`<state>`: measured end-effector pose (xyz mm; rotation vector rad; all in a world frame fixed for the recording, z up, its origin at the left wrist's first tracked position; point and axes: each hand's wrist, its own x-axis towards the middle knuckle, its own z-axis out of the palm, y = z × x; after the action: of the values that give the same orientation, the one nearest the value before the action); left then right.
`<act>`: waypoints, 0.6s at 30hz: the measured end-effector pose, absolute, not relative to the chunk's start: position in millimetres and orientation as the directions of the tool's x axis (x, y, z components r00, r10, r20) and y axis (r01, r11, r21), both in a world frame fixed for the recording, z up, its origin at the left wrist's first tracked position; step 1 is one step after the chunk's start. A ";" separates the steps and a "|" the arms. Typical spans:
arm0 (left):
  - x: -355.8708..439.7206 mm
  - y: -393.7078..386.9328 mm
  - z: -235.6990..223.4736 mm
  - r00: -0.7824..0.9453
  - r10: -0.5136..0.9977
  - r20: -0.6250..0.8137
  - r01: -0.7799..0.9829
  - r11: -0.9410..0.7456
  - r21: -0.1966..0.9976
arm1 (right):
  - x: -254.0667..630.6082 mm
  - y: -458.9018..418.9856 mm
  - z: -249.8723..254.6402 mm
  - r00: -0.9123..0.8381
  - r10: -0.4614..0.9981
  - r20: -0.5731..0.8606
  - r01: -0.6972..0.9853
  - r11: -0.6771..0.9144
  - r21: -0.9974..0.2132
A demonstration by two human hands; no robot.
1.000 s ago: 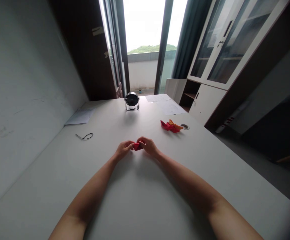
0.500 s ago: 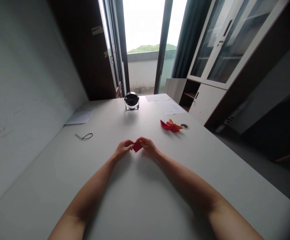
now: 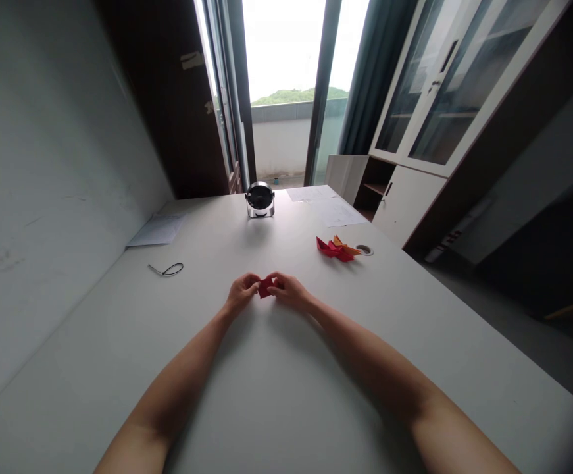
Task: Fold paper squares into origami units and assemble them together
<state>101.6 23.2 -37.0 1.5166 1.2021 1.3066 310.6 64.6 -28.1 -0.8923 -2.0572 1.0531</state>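
Observation:
A small piece of folded red paper (image 3: pixel 265 288) is held between my two hands, just above the middle of the white table (image 3: pixel 276 395). My left hand (image 3: pixel 243 291) pinches its left edge between thumb and fingers. On the other side my right hand (image 3: pixel 287 289) grips the right edge, its fingertips partly covering the paper. Farther off to the right lies a small cluster of folded red and orange paper shapes (image 3: pixel 338 249), some with pointed, boat-like ends.
A round black and silver device (image 3: pixel 260 199) stands at the far edge. A looped black cable tie (image 3: pixel 172 269) and paper sheets (image 3: pixel 156 230) lie to the left. More sheets (image 3: pixel 340 212) and a cable hole (image 3: pixel 364 250) are at the right. A wall (image 3: pixel 44 230) borders the left.
The red paper has turned and shifted slightly left, its lower corner now less pointed toward me. Both hands have adjusted their fingers on it; everything else stays put.

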 end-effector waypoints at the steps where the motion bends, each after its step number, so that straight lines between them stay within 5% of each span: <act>1: 101.8 23.3 -36.8 0.017 0.970 0.241 0.159 -0.241 0.958 | 310.5 65.2 -29.3 -0.557 0.798 0.230 0.278 0.440 -0.854; 18: 100.1 19.8 -28.1 0.086 0.976 0.201 0.172 -0.214 0.962 | 307.2 62.1 -29.9 -0.526 0.803 0.281 0.232 0.453 -0.861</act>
<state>100.1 19.8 -28.1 1.5314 1.1834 1.2197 307.2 62.1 -29.9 -0.8626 -2.0035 1.0403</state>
